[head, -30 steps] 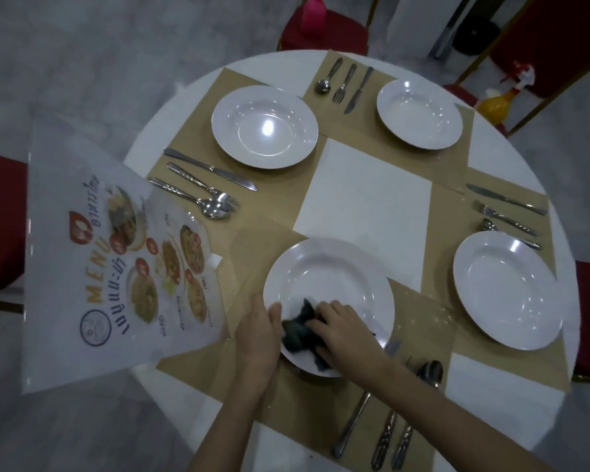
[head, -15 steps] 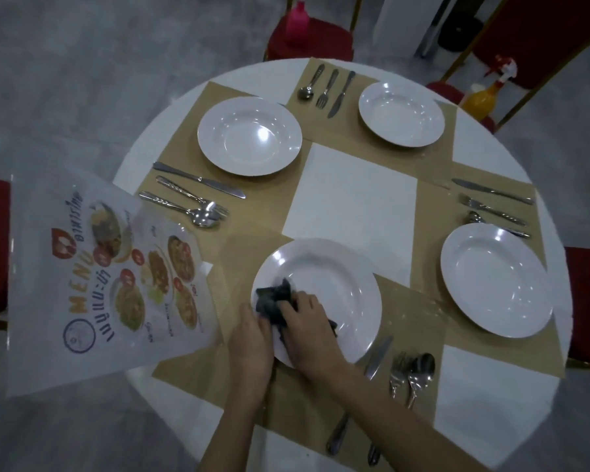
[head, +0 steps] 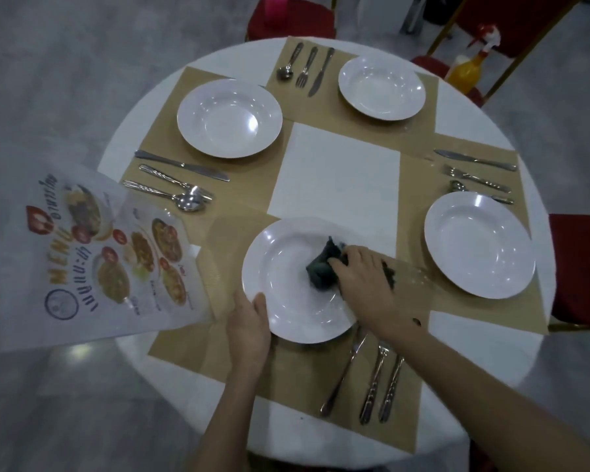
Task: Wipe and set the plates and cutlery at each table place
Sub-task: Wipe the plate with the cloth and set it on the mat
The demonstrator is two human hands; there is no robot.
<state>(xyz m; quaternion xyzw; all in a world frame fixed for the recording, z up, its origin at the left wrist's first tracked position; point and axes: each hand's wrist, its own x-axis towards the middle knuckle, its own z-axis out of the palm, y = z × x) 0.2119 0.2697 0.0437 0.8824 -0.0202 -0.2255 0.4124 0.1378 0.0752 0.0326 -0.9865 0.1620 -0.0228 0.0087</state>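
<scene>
Round white table (head: 484, 107) observed, laid with four tan placemats and four white plates. Nearest plate (head: 286, 284) found on the near placemat (head: 286, 379), all places below referred to this plate. Right hand (head: 361, 277) noted over the plate's right half, fingers curled round a dark grey cloth (head: 322, 267) and pressing it onto the plate's well. Left hand (head: 249, 325) seen at the plate's near-left rim, thumb lying on the rim, remaining fingers beneath or beside the edge; exact grip not determinable. Knife (head: 343, 373), fork (head: 375, 383) and spoon (head: 392, 386) recorded just right of the plate on the same mat, handles toward the person, heads partly hidden by the right forearm. Laminated menu (head: 92, 247) found left of the plate, overhanging the table edge. Three other plates recorded beyond and to the right, each with cutlery beside it. Orange spray bottle (head: 467, 69) noted far right beyond the table, on a red chair.
</scene>
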